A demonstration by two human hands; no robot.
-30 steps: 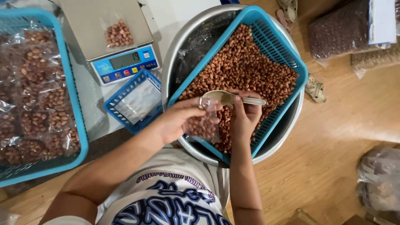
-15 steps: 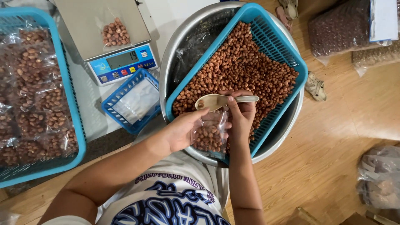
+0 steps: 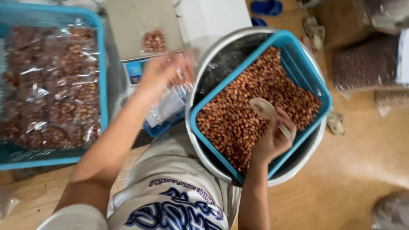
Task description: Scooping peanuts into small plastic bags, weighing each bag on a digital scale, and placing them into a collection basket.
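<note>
My right hand (image 3: pixel 272 140) grips a metal spoon (image 3: pixel 263 108) over the peanuts that fill a blue basket (image 3: pixel 298 55). The basket sits in a round metal basin (image 3: pixel 204 72). My left hand (image 3: pixel 164 72) is blurred and held out in front of the digital scale (image 3: pixel 140 25). It holds a small clear bag of peanuts (image 3: pixel 184 70) by the top. A small heap of peanuts (image 3: pixel 153 40) lies on the scale's platform. Below my left hand is a small blue tray of empty clear bags (image 3: pixel 166 110).
A large blue basket (image 3: pixel 102 64) at the left holds several packed bags of peanuts. Full sacks of peanuts (image 3: pixel 366 64) lie on the wooden floor at the right. Sandals (image 3: pixel 266 7) lie beyond the basin, and another sandal (image 3: pixel 336 121) beside it.
My left hand has carried the small bag from over the basket up and left toward the scale. My right hand has lowered the spoon onto the peanuts.
</note>
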